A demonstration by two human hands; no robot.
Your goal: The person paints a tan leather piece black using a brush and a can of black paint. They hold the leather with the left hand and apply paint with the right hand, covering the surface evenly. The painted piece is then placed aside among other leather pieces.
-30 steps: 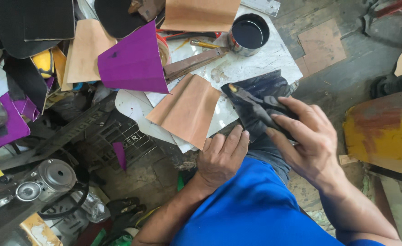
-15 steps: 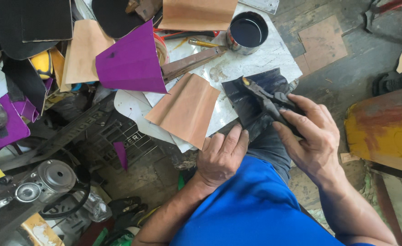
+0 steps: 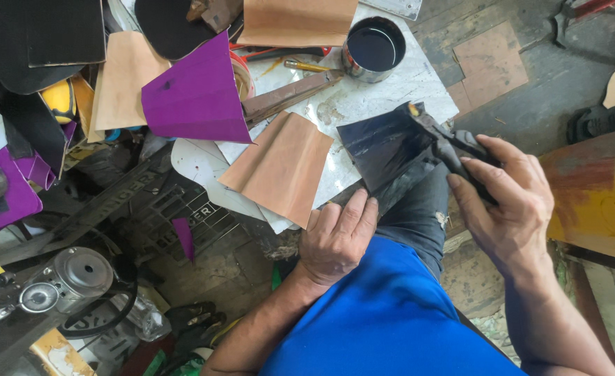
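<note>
A person's right hand [image 3: 513, 198] closes around the dark handle of a black brush-like tool [image 3: 443, 143], its yellowish tip resting on a dark navy sheet of leather-like material [image 3: 384, 150] draped from the white work board [image 3: 391, 90] down onto the person's knee. The tool's long axis runs from the palm at about four o'clock up to its tip at about ten o'clock, pointing toward the middle of the board; what exactly the tip carries cannot be told. The left hand [image 3: 335, 240] lies flat, fingers together and extended, pressing the sheet's lower edge at about seven o'clock from the tool, apparently to keep the limp piece from sliding while the tip bears on it. The sheet's own length slants from lower left to upper right, in grey trousers' [image 3: 419, 216] lap where both hands can reach it.

At nine o'clock from the sheet a tan, creased leather piece [image 3: 279, 167] overhangs the board's near edge. At twelve o'clock stands a round metal tin of dark liquid [image 3: 372, 47], near enough for the tool to reach. Farther out, at ten o'clock, a purple fan-shaped cut piece [image 3: 196, 94] leans over a long rusty metal tool [image 3: 290, 94], with more tan and black sheets [image 3: 36, 35] heaped beyond. An old black sewing machine [image 3: 57, 278] sits at eight o'clock, well apart
</note>
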